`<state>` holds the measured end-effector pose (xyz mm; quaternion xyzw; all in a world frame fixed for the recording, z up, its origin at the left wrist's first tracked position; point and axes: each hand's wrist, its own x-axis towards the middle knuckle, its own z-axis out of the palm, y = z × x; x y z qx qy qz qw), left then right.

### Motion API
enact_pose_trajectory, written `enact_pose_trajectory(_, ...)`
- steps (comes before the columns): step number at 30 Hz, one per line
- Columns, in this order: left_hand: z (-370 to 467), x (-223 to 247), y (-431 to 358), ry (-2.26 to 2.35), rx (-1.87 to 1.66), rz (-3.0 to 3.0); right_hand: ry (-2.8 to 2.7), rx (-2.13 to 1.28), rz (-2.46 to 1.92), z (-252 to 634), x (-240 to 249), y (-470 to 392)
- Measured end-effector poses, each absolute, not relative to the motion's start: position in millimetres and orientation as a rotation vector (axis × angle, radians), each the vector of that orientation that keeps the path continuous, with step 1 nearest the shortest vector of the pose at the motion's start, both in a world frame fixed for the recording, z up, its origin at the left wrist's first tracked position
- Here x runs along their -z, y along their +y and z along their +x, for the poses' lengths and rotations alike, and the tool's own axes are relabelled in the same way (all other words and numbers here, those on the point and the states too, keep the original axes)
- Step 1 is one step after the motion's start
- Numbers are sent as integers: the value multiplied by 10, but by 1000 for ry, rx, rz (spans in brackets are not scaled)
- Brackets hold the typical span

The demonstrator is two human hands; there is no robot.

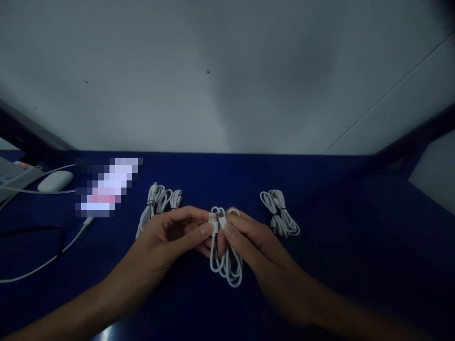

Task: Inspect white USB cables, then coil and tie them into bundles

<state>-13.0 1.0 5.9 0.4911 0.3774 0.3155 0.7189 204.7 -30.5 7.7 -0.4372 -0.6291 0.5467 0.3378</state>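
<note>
A looped white USB cable (232, 277) is held up between my two hands, above the blue table. My left hand (174, 234) pinches it near a USB-A plug (213, 218), with the thumb just below the metal end. Close beside that plug, my right hand (254, 239) grips the other plug (222, 219) and part of the loops between thumb and fingers. Several cable loops hang down below the fingertips. Behind my left hand lie tied white cable bundles (152, 203), partly covered by it. Another tied bundle (280, 213) rests beyond my right hand.
On the left lie a white mouse (56, 182) and a pixelated, bright-screened device (110, 184) with a white cord (73, 244) plugged in. A power strip (19, 177) with a red light sits at the far left. A pale wall panel (170, 94) rises behind the blue table (220, 177).
</note>
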Motion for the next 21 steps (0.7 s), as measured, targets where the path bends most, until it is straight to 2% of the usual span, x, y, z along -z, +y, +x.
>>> enact_pose_trajectory(21,-165,10,-36,849,-738,1066,-1615,-1338,-1125,2063,-31,-292)
